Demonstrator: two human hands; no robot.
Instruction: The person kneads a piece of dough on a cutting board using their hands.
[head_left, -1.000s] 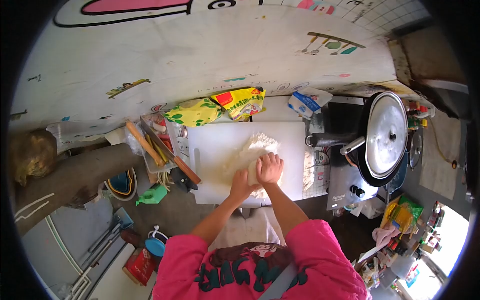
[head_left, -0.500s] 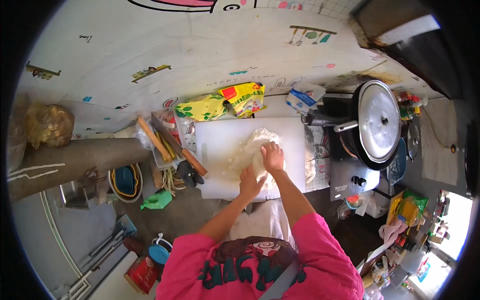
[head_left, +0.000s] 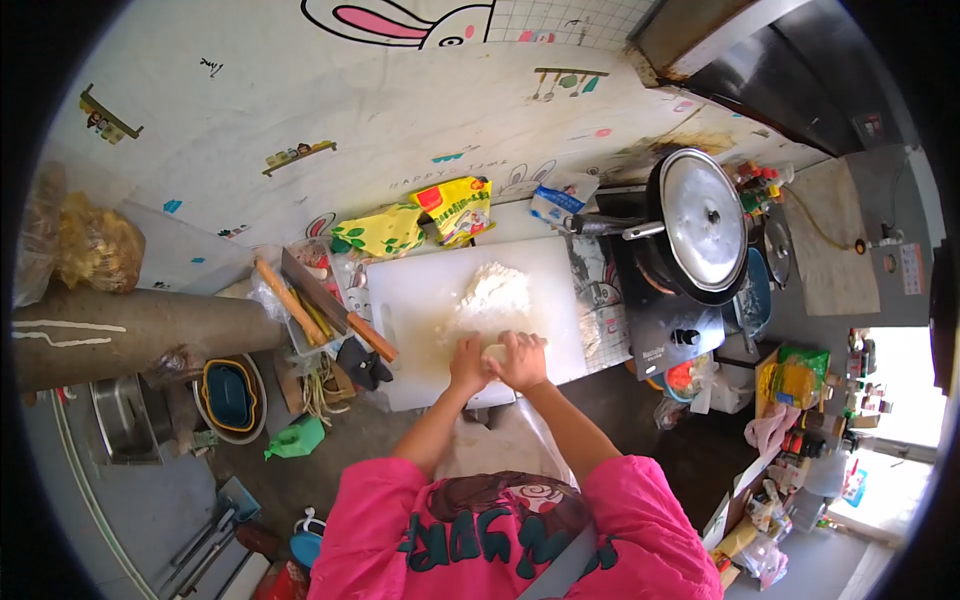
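A white cutting board (head_left: 410, 300) lies in front of me, with a heap of white flour (head_left: 497, 290) on it. Near the board's front edge, a pale lump of dough (head_left: 496, 352) shows between my two hands. My left hand (head_left: 468, 366) is curled against its left side. From the right, my right hand (head_left: 520, 361) wraps over the dough with bent fingers. Both hands are nearer to me than the flour heap, and most of the dough is hidden under them.
Left of the board are a cleaver (head_left: 315, 290), a rolling pin (head_left: 287, 298) and a green bottle (head_left: 295, 438). Yellow packets (head_left: 455, 210) stand behind it. A lidded pan (head_left: 703, 220) sits on the cooker (head_left: 655, 335) at the right.
Both hands have drawn back toward the board's front edge and closer together, bringing the dough away from the flour heap. The camera view has shifted.
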